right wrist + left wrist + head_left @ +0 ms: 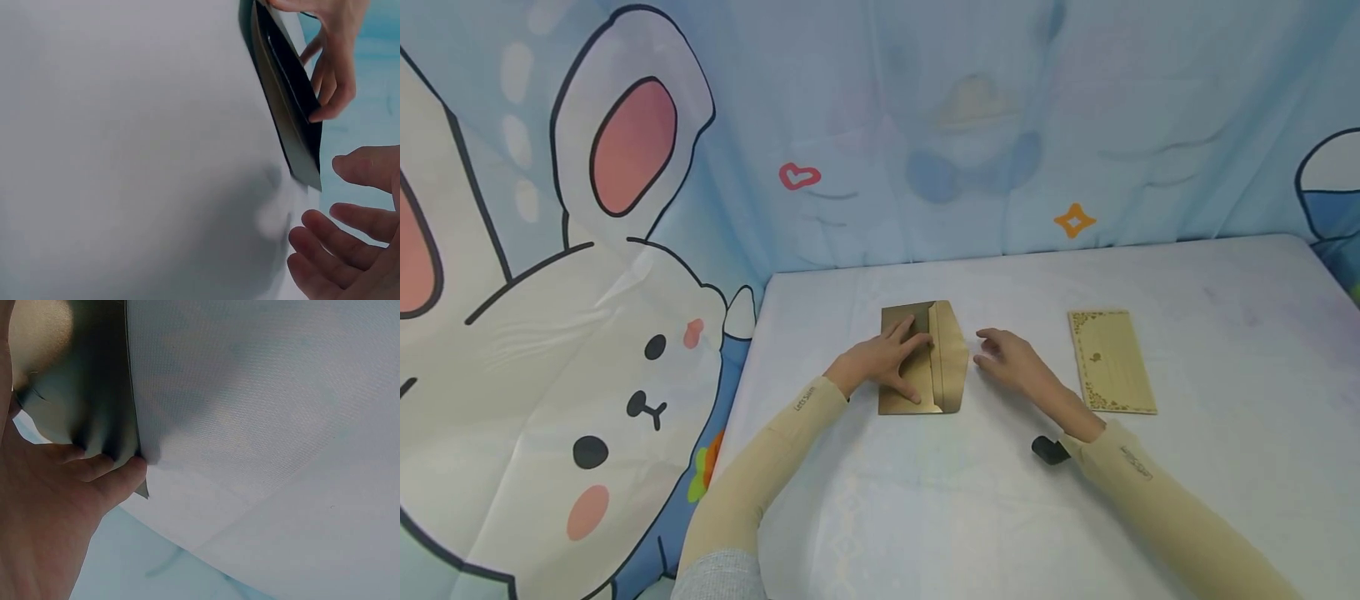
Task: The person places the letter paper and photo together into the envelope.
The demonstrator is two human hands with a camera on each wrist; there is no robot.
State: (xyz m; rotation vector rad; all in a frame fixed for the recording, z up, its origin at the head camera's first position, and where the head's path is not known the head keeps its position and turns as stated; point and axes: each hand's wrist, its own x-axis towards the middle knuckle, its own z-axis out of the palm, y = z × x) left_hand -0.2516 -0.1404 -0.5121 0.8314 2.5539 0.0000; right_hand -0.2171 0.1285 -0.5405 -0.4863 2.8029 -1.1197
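A gold envelope [891, 403] lies on the white table with its pointed flap [953, 367] folded out to the right. My left hand [883, 360] rests on the envelope's body, fingers spread, the fingertips reaching toward the flap's fold. In the left wrist view, that hand's [56, 506] fingertips touch the shiny gold surface [103, 381]. Just right of the flap's tip hovers my right hand [1009, 360], apart from the paper and holding nothing. Its fingers [322, 250] are loosely bent in the right wrist view, where the envelope [278, 112] appears edge-on.
A pale gold card-like rectangle [1112, 362] with brown ornamental corners lies on the table, right of my right hand. A small black object [1048, 450] shows beside the right sleeve, partly hidden. Behind the table [925, 533] hangs a blue cartoon-printed cloth [865, 225].
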